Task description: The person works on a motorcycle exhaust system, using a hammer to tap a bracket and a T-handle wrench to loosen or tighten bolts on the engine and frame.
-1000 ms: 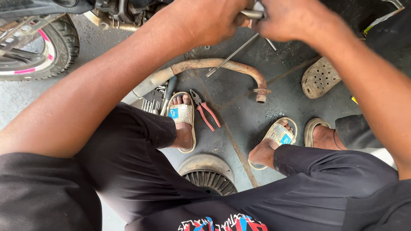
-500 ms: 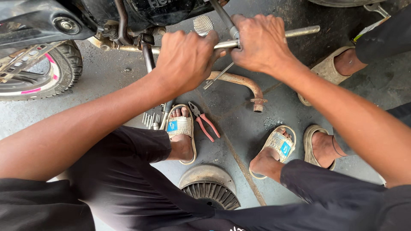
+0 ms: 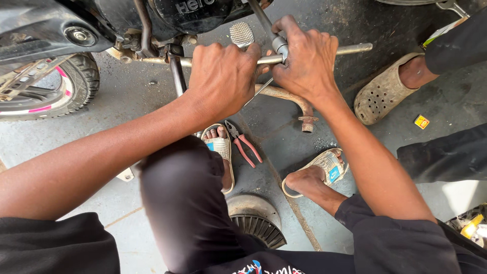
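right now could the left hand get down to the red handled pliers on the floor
Probably yes. The left hand grips the metal rod under the motorcycle, so it must let go first. The pliers lie uncovered beside the sandalled foot, with nothing on top.

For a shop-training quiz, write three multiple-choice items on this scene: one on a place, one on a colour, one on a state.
1. Where do the pliers lie?
A. on the floor between the sandalled feet
B. on the tyre
C. in the right hand

2. What colour are the plier handles?
A. blue
B. red
C. green

3. How are the left hand and right hand placed?
A. both open in the air
B. one on the floor
C. both closed around the metal rod

Answers: 1 A, they rest on the concrete by the left foot; 2 B, the grips show red; 3 C, both fists wrap the rod under the motorbike.
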